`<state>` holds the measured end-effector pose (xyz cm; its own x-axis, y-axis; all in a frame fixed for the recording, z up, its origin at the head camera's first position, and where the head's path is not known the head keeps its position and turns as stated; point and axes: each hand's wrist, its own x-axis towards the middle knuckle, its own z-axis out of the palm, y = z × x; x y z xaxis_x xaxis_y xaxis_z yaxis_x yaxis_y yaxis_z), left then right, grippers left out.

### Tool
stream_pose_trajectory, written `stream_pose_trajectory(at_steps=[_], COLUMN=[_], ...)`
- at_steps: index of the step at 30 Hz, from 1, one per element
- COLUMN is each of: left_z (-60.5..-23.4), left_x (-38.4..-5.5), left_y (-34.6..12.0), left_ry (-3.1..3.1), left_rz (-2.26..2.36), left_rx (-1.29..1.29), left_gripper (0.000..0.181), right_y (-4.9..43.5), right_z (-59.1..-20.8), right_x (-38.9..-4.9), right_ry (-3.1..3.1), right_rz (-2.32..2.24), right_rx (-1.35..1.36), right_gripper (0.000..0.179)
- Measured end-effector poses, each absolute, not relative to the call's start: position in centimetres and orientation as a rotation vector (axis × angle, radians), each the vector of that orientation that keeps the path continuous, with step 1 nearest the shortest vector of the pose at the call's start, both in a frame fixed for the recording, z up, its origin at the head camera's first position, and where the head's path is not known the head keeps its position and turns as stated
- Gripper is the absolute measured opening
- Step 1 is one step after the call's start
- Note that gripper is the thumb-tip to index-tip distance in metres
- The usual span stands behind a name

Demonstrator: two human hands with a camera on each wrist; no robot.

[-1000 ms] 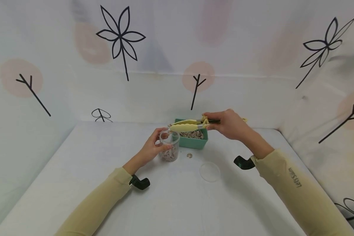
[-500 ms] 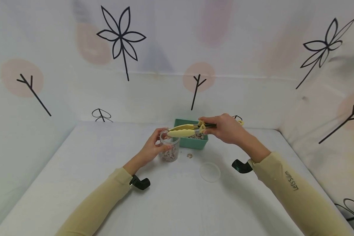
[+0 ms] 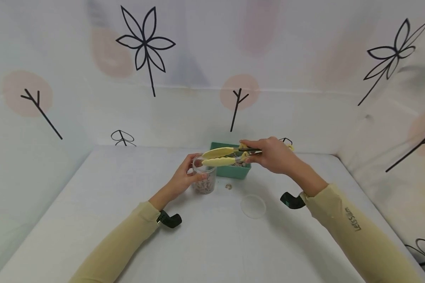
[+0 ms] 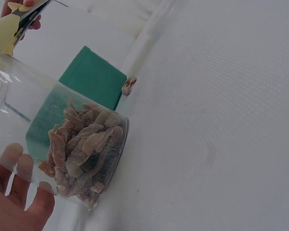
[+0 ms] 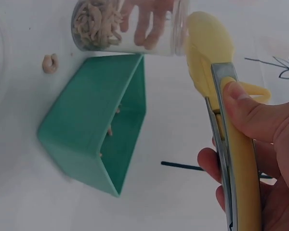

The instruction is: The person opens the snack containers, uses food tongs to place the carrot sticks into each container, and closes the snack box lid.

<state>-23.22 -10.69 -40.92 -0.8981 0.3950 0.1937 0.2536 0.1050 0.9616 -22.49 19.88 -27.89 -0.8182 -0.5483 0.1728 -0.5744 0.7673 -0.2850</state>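
Observation:
In the head view my left hand (image 3: 178, 179) grips a clear jar (image 3: 209, 171) from its left side, thumb across the front. Pale brown, dried-looking curled pieces (image 4: 84, 149) fill its lower part. My right hand (image 3: 276, 156) holds yellow-tipped metal tongs (image 3: 219, 152) almost level, their heads over the mouth of the jar. A gap shows between the two heads in the head view, with nothing visible in it. Behind and right of the jar stands a green box (image 3: 233, 172), partly hidden by the tongs; a few similar pieces show inside it.
One loose piece (image 3: 228, 186) lies on the white table in front of the box. A round clear lid (image 3: 253, 207) lies flat nearer to me. A white patterned cloth wall (image 3: 184, 118) rises behind the table.
The tongs have moved left and slightly down over the jar, and their heads have then spread a little apart. My left hand and the jar have stayed in place.

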Motion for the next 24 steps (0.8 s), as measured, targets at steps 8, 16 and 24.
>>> stream_pose_trajectory(at_steps=[8,16,24], left_z=[-40.9,-40.8,-40.5], left_x=[-23.2,-23.1,-22.9], left_y=[-10.6,-10.8,-10.7], left_ry=[2.227,2.258,2.24], left_rz=[1.936,1.908,1.909], left_rx=[0.677,0.647,0.658], left_gripper=[0.066,0.065,0.066], right_y=[21.5,22.6,22.9], right_z=[-28.2,-29.4,-30.7], right_x=[-23.2,-24.7,-26.3], right_ry=[-2.916,-3.009,-3.11], right_rz=[0.548,0.421,0.215], right_rx=[0.763,0.646,0.632], right_gripper=[0.066,0.071,0.075])
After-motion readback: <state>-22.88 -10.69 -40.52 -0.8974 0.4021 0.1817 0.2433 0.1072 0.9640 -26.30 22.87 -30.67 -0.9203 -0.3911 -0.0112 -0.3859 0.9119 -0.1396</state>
